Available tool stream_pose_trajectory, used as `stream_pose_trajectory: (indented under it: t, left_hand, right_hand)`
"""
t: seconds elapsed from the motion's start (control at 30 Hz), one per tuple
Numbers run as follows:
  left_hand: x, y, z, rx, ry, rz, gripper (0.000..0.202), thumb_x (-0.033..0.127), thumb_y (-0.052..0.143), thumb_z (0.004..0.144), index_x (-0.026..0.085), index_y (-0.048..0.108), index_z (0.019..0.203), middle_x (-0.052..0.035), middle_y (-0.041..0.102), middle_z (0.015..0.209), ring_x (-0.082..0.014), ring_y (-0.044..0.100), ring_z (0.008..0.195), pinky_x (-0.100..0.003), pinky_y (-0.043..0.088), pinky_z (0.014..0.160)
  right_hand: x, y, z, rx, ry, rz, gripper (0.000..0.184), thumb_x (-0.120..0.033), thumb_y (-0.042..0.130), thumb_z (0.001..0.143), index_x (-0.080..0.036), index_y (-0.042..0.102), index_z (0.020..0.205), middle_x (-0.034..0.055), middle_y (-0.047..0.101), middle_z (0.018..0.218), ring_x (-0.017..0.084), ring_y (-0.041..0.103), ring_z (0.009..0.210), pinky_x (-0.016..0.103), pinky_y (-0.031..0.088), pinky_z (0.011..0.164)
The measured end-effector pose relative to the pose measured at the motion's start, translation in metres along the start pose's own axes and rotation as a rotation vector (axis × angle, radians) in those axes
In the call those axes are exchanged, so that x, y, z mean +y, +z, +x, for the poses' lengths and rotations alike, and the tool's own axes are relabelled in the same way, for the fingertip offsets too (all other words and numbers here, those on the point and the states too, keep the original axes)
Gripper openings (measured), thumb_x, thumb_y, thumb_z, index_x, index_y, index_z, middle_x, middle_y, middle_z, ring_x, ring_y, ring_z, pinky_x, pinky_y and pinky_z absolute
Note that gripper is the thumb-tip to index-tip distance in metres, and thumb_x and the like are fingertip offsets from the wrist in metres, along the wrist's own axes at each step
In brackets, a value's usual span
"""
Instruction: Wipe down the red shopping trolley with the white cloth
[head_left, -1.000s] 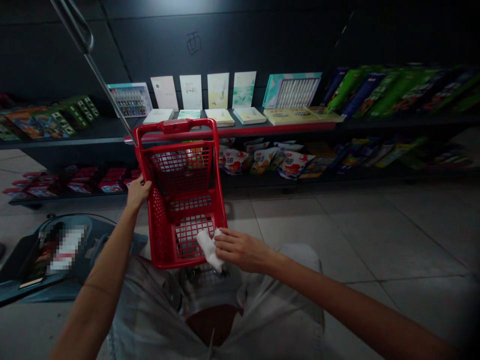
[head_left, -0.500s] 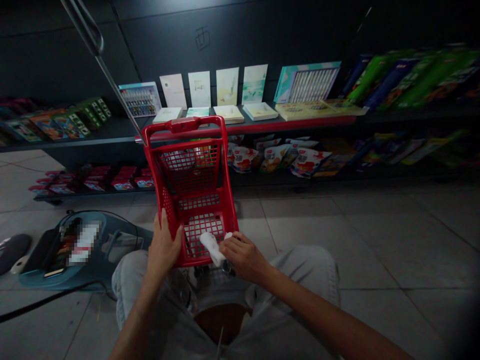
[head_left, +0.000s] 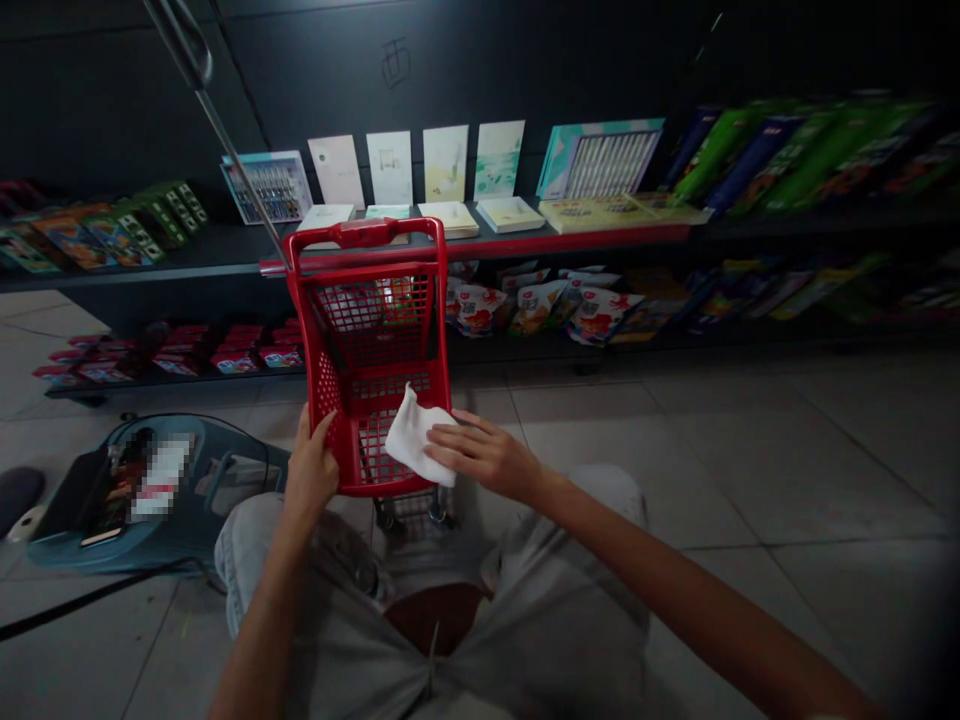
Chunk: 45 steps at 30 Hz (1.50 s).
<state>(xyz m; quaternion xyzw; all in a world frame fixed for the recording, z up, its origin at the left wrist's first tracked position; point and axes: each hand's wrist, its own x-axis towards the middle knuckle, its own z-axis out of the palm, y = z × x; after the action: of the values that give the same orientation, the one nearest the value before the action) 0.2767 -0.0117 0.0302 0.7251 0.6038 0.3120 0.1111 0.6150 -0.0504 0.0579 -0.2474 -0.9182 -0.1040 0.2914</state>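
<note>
- My right hand [head_left: 480, 455] holds the white cloth [head_left: 416, 440] by its right side, fingers nearly straight over it; my thumb is hidden.
- The cloth lies at the near right corner of the red cart [head_left: 349, 425], partly over its basket, with one corner sticking up.
- My left hand [head_left: 311, 470] is clasped over the cart's left rim, thumb inside; how firmly, I cannot tell.
- To wipe well, I'd judge, I should spread the cloth flat under my fingers, tuck that loose corner in and press evenly along the rim.
- The cart has wheels [head_left: 439, 515], so my left hand should brace against each push.
- The basket's mesh could snag the cloth; light strokes would suit it better.
- Behind the cart runs the shelf [head_left: 499, 240] with books [head_left: 445, 163] and snack bags [head_left: 529, 308]; whether the cart touches it, I cannot tell.
- A pole [head_left: 240, 165] rises by the cart's far left corner.
- Left of my knee, a blue-grey case [head_left: 150, 540] on the floor limits my elbow room.
</note>
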Motion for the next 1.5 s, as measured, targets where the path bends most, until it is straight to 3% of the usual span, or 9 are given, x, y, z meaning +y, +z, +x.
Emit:
stream_pose_trajectory:
  t: [0.13, 0.37, 0.7, 0.87, 1.03, 1.13, 1.27, 1.4, 1.5]
  left_hand:
    - [-0.007, -0.007, 0.019, -0.054, 0.032, 0.004, 0.067, 0.007, 0.046, 0.078, 0.022, 0.065, 0.140, -0.0020, 0.021, 0.175, -0.0294, 0.032, 0.158, -0.044, 0.032, 0.131]
    - [-0.035, -0.016, 0.039, -0.109, 0.122, -0.025, 0.061, 0.009, 0.048, 0.071, 0.023, 0.075, 0.124, 0.0009, 0.024, 0.174, -0.0267, 0.031, 0.158, -0.042, 0.030, 0.131]
    - [-0.068, -0.035, 0.073, -0.248, 0.221, -0.078, 0.057, 0.014, 0.045, 0.070, 0.021, 0.078, 0.117, -0.0007, 0.028, 0.173, -0.0234, 0.032, 0.158, -0.041, 0.028, 0.130]
    - [-0.073, -0.039, 0.076, -0.258, 0.180, -0.069, 0.055, 0.018, 0.045, 0.077, 0.020, 0.073, 0.124, -0.0035, 0.032, 0.171, -0.0220, 0.036, 0.156, -0.041, 0.029, 0.129]
    - [-0.071, -0.036, 0.076, -0.262, 0.180, -0.095, 0.064, 0.021, 0.043, 0.079, 0.016, 0.063, 0.140, -0.0083, 0.039, 0.168, -0.0216, 0.040, 0.154, -0.042, 0.029, 0.129]
    - [-0.070, -0.033, 0.081, -0.224, 0.147, -0.064, 0.069, 0.020, 0.044, 0.078, 0.016, 0.057, 0.146, -0.0091, 0.049, 0.162, -0.0219, 0.047, 0.149, -0.042, 0.033, 0.128]
    - [-0.058, -0.037, 0.083, -0.110, 0.121, 0.012, 0.067, 0.021, 0.046, 0.082, 0.017, 0.054, 0.148, -0.0096, 0.061, 0.148, -0.0228, 0.057, 0.138, -0.041, 0.039, 0.124]
    - [-0.007, -0.038, 0.041, 0.093, 0.036, 0.103, 0.045, 0.029, 0.042, 0.096, 0.022, 0.064, 0.135, -0.0099, 0.066, 0.138, -0.0253, 0.061, 0.130, -0.041, 0.046, 0.117]
    - [0.040, -0.022, -0.011, -0.081, 0.150, 0.054, 0.044, 0.037, 0.045, 0.100, 0.029, 0.059, 0.141, -0.0091, 0.065, 0.139, -0.0254, 0.061, 0.130, -0.038, 0.047, 0.114]
  right_hand:
    - [0.017, -0.003, 0.006, -0.069, -0.070, -0.049, 0.025, -0.014, 0.050, 0.106, -0.018, 0.069, 0.122, 0.0076, 0.070, 0.137, 0.020, 0.059, 0.138, 0.053, 0.038, 0.126]
    - [0.044, -0.012, 0.024, 0.041, 0.102, -0.125, 0.034, -0.009, 0.045, 0.106, -0.015, 0.064, 0.133, 0.0132, 0.063, 0.146, 0.023, 0.051, 0.146, 0.058, 0.034, 0.127]
    - [0.027, 0.032, 0.035, -0.056, -0.086, -0.080, 0.027, -0.015, 0.049, 0.104, -0.014, 0.068, 0.125, 0.0120, 0.070, 0.134, 0.023, 0.057, 0.137, 0.054, 0.035, 0.127]
    - [0.032, 0.036, 0.046, -0.134, -0.164, -0.019, 0.023, -0.019, 0.051, 0.103, -0.019, 0.069, 0.118, 0.0068, 0.071, 0.125, 0.021, 0.059, 0.130, 0.050, 0.034, 0.127]
    - [0.081, 0.014, 0.043, -0.171, 0.014, -0.032, 0.027, -0.013, 0.050, 0.100, -0.017, 0.069, 0.118, 0.0104, 0.071, 0.123, 0.023, 0.057, 0.129, 0.053, 0.029, 0.128]
    - [0.071, 0.016, 0.045, -0.204, 0.057, -0.028, 0.025, -0.016, 0.051, 0.100, -0.017, 0.069, 0.117, 0.0101, 0.072, 0.116, 0.024, 0.059, 0.122, 0.056, 0.025, 0.127]
    - [0.015, 0.037, 0.053, -0.205, -0.020, 0.070, 0.023, -0.023, 0.053, 0.102, -0.020, 0.067, 0.118, 0.0076, 0.072, 0.114, 0.023, 0.060, 0.114, 0.052, 0.029, 0.122]
    - [-0.023, 0.050, 0.064, -0.169, 0.077, 0.102, 0.020, -0.025, 0.051, 0.103, -0.019, 0.067, 0.114, 0.0082, 0.072, 0.106, 0.022, 0.059, 0.105, 0.046, 0.037, 0.112]
    - [-0.031, 0.052, 0.070, -0.176, 0.137, 0.094, 0.021, -0.025, 0.048, 0.104, -0.017, 0.067, 0.111, 0.0105, 0.071, 0.107, 0.024, 0.059, 0.107, 0.046, 0.037, 0.110]
